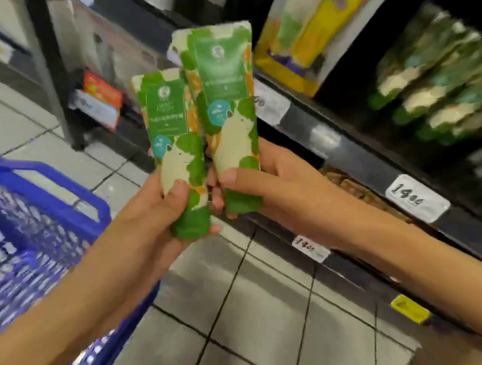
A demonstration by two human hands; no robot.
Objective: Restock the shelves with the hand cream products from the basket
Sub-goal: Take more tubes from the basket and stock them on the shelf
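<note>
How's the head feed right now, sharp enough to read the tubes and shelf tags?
Head view: tube in the left hand and tube in the right hand are fairly sharp, small print unreadable; shelf stock and basket motion-blurred; price tag barely legible.

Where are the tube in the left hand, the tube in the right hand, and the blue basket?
Left-hand tube (170,138): head view, on its printed front.
Right-hand tube (225,96): head view, on its green label.
Blue basket (53,182): head view, on its handle, lower left.
</note>
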